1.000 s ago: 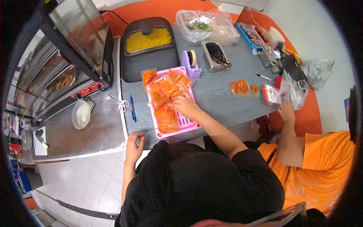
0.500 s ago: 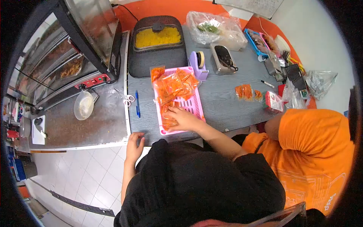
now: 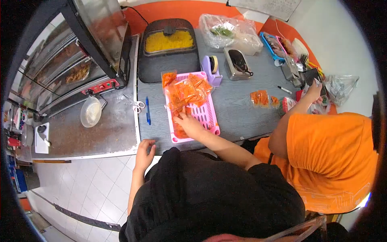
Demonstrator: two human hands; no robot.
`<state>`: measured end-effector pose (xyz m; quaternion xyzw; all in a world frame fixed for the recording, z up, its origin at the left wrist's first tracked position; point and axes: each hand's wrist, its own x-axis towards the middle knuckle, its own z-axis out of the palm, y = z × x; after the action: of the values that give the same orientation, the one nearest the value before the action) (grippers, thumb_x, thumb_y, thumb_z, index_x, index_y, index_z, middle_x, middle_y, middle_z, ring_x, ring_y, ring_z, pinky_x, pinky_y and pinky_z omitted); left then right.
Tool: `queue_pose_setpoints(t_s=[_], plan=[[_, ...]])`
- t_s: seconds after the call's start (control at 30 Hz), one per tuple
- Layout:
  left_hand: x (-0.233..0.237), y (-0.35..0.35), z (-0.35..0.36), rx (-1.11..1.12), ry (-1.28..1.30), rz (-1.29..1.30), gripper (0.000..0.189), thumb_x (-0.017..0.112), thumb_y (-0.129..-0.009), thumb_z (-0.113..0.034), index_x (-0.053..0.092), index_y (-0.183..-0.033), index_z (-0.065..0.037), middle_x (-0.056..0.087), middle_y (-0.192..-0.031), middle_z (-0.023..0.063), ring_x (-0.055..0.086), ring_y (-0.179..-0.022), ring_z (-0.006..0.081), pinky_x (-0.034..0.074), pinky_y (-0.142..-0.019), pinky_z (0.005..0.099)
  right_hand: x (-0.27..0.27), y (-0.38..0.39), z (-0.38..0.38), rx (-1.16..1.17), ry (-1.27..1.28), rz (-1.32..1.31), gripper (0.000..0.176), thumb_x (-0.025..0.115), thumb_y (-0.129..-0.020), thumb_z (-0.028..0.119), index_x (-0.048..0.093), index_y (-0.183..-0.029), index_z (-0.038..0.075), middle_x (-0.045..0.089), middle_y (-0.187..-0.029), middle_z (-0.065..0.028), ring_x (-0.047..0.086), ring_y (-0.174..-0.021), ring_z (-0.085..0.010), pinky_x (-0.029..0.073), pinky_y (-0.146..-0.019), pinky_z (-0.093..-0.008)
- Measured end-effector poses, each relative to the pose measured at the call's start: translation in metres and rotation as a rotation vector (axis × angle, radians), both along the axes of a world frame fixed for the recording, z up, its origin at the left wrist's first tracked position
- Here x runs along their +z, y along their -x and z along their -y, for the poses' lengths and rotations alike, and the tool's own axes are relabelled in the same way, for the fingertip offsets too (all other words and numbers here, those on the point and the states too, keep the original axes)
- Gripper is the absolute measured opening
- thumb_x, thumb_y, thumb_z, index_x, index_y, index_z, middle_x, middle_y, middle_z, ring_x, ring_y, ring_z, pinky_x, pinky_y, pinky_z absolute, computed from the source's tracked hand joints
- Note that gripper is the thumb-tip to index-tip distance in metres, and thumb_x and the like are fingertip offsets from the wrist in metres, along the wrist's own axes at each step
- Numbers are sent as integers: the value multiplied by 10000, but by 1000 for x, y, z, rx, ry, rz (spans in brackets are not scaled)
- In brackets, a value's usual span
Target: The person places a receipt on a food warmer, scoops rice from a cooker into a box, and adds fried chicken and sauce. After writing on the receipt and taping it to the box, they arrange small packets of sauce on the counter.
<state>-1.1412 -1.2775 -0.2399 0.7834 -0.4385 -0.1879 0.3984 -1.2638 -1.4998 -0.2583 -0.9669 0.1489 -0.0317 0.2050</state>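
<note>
A pink slotted tray [image 3: 210, 116] lies on the grey table, holding several clear bags of orange food [image 3: 186, 90]. My right hand [image 3: 188, 124] rests flat on the bags at the tray's near end, fingers spread over them. My left hand [image 3: 144, 150] grips the table's near edge, left of the tray. Two more orange bags [image 3: 260, 98] lie on the table to the right.
A pan of yellow rice [image 3: 169, 40], a purple tape dispenser [image 3: 213, 66], a blue pen [image 3: 147, 110] and scissors [image 3: 136, 105] surround the tray. A glass display warmer [image 3: 80, 48] stands at left. A person in an orange shirt [image 3: 334, 157] reaches toward clutter at right.
My right hand slid from the tray's middle toward its near end. The person in orange leaned in and stretched an arm to the far right.
</note>
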Motion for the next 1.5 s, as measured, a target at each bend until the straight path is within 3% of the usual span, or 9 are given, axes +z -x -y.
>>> queue_pose_setpoints(t_s=[0.27, 0.37, 0.7, 0.97, 1.1, 1.2, 1.33, 1.4, 1.5], plan=[[-2, -2, -3, -18, 74, 21, 145, 578, -773, -47, 573, -907, 8, 565, -890, 132, 554, -823, 258, 438, -745, 330, 14, 17, 32, 235, -302, 2, 394, 587, -731, 98, 501, -1114, 64, 524, -1090, -196, 495, -1052, -341, 407, -882, -406], [-6, -3, -4, -34, 77, 19, 147, 583, -770, -46, 574, -910, 1, 567, -889, 129, 557, -806, 249, 444, -730, 326, 29, 33, 19, 287, -432, 4, 597, 680, -731, 286, 441, -1236, 77, 507, -1161, -180, 424, -1162, -318, 346, -973, -392], [-8, -9, -2, -29, 41, 4, 156, 578, -771, -65, 579, -912, 1, 561, -904, 133, 553, -830, 262, 431, -772, 344, 15, 30, 30, 361, -390, 168, 308, 604, -774, 136, 601, -1078, 93, 597, -1050, -145, 538, -1015, -318, 428, -872, -375], [2, -21, -30, 91, 91, 8, 147, 566, -779, -59, 577, -912, 3, 563, -864, 138, 554, -819, 271, 431, -751, 337, 87, -3, 51, 155, -670, 38, 289, 622, -788, 156, 601, -1043, 20, 653, -873, -95, 600, -788, -138, 467, -730, -302], [-9, -24, -56, 211, 98, -60, 128, 557, -783, -31, 574, -903, 9, 566, -853, 132, 566, -787, 251, 442, -710, 330, 131, -68, -18, 210, -730, 123, 271, 625, -779, 156, 618, -1031, 58, 661, -825, -116, 638, -746, -200, 488, -693, -335], [-11, -25, -72, 274, 90, -20, 113, 557, -792, -30, 570, -901, -3, 588, -859, 116, 575, -753, 228, 441, -677, 316, 65, -136, -70, 451, -443, 368, 237, 587, -719, 100, 643, -950, 96, 640, -832, -139, 624, -752, -272, 491, -667, -358], [-2, -23, -85, 306, 57, -9, 117, 557, -800, -35, 569, -914, -13, 595, -871, 108, 571, -783, 221, 433, -678, 312, 3, -197, -127, 439, -55, 309, 203, 579, -735, 144, 643, -924, 110, 625, -928, -187, 610, -807, -307, 492, -720, -390], [-4, -24, -92, 308, 49, -43, 119, 555, -795, -26, 567, -913, -13, 593, -877, 109, 569, -786, 220, 431, -688, 311, -4, -209, -142, 432, 179, 73, 351, 489, -823, 205, 547, -1160, 129, 512, -1181, -165, 537, -997, -341, 487, -789, -396], [-4, -24, -100, 348, 10, -112, 130, 546, -786, -7, 560, -915, -5, 590, -875, 114, 565, -780, 213, 430, -705, 312, 6, -202, -145, 329, -100, 68, 466, 630, -741, 243, 522, -1178, 126, 348, -1333, -181, 426, -1125, -366, 420, -870, -450]])
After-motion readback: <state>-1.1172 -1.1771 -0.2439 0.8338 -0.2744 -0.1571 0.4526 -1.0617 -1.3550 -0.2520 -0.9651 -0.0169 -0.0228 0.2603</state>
